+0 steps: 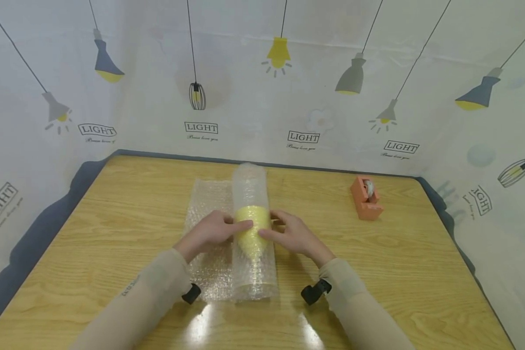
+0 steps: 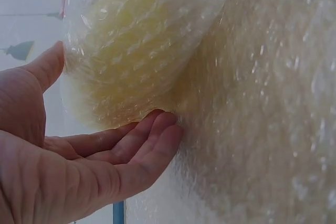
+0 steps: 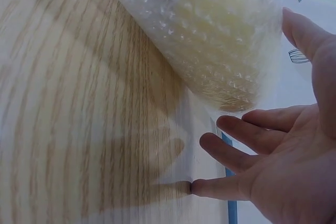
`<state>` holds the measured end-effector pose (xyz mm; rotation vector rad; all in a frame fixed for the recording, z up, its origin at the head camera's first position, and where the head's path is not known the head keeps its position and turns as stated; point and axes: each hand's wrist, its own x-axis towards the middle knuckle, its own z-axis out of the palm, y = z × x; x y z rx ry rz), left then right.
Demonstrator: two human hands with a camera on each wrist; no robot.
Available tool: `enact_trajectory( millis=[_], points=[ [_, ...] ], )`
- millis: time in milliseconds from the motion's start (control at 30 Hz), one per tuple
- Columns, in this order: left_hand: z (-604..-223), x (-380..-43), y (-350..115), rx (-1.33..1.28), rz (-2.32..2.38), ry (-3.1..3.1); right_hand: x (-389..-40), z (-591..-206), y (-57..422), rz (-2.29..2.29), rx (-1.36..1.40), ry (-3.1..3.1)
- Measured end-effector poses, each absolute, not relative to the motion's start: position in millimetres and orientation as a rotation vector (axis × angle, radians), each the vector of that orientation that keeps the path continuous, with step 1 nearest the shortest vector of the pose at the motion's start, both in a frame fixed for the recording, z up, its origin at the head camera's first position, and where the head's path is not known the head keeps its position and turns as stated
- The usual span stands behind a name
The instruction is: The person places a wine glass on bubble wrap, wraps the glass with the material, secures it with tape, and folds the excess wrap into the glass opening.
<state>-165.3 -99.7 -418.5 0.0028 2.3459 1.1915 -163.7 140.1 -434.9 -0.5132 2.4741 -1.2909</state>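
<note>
Roll formed, loose wrap left over

The yellow thing (image 1: 253, 247) lies inside a roll (image 1: 250, 190) mid-table (image 1: 420, 272), stretching from the far edge towards the near one. The left hand (image 1: 216, 228) holds the roll between thumb and fingers; the right hand (image 1: 293, 233) touches it with the thumb, other fingers loose. Wrapping seems well along: flat wrap (image 1: 214, 272) remains on the left-edge side, no tape shows on the roll, and the dispenser (image 1: 367, 211) stands untouched near the far right corner.

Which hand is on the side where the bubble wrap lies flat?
The left hand: the flat bubble wrap spreads out on its side of the roll. The right hand is over the wood tabletop, nearer the orange tape dispenser.
</note>
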Motion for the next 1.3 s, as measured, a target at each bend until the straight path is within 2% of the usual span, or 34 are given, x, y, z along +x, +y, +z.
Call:
enact_trajectory(
  millis=[700, 1300],
  points=[
    [-410, -167, -111, -0.103, 1.09, 2.393, -160, -437, 127, -1.229, -0.465, 2.606],
    [-400, -158, -110, 0.061, 0.965, 2.637, -151, -431, 114, -1.203, -0.44, 2.652]
  ],
)
